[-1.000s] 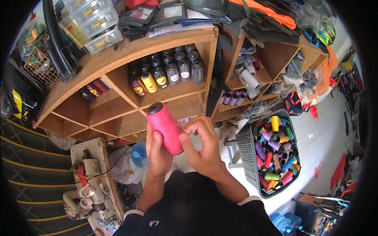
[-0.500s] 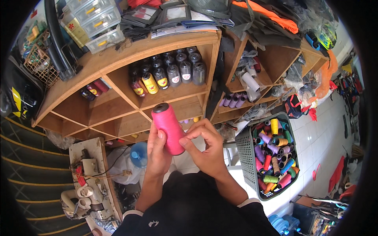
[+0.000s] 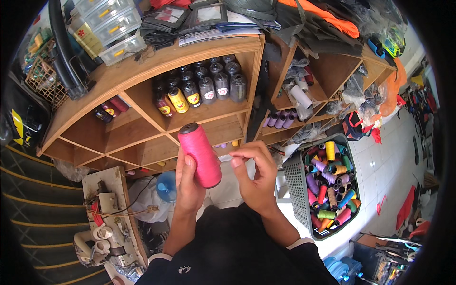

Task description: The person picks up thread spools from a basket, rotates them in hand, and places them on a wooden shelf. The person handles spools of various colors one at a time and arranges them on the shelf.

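Note:
A large cone-shaped spool of bright pink thread [image 3: 201,154] stands tilted before my body, its dark core end up. My left hand [image 3: 189,187] is closed round its left side, the thumb lying along the thread. Just right of the spool, apart from it, my right hand [image 3: 259,178] is raised with thumb and forefinger drawn close in a pinch. Whatever lies between those fingertips is too fine to make out. Behind the spool runs a wooden shelf unit [image 3: 142,111] with dark thread spools [image 3: 207,90] grouped in one compartment.
To my right stands a grey-green plastic basket [image 3: 297,190] full of many-coloured thread spools. A sewing machine [image 3: 111,204] on a narrow table is at the left, beside a blue water bottle [image 3: 166,186]. Purple spools [image 3: 280,118] fill a lower shelf. Clear drawers [image 3: 114,28] stand on top.
My right hand has moved off the pink spool's lower right side and now hangs a little way to its right. The spool, in my left hand, has shifted slightly left.

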`<action>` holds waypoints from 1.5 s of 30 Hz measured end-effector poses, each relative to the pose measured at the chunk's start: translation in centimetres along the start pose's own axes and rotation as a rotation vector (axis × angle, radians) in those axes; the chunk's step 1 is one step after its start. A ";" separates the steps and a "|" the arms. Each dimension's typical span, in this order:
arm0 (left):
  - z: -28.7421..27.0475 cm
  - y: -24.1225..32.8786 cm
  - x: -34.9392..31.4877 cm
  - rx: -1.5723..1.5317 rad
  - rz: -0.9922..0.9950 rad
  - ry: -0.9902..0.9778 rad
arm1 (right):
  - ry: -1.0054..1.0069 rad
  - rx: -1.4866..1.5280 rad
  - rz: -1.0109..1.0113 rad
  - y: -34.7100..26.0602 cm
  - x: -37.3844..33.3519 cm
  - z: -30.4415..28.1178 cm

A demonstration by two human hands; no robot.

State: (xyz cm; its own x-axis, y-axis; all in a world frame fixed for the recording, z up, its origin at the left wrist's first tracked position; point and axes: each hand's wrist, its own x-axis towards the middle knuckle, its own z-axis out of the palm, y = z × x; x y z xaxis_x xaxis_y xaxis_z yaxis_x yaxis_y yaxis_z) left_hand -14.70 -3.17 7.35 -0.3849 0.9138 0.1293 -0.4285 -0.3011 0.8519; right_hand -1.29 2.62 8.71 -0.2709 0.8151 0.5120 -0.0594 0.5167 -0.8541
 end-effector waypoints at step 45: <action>0.7 -0.4 0.1 0.050 0.073 -0.030 | 0.013 -0.025 -0.059 -0.9 -0.2 0.2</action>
State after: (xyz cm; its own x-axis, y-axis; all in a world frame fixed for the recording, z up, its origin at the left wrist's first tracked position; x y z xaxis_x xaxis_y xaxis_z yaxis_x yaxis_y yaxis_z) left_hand -13.96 -2.75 7.36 -0.3888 0.8979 0.2063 -0.3583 -0.3537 0.8640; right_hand -1.40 1.92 9.30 -0.2555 0.7863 0.5625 -0.0505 0.5701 -0.8200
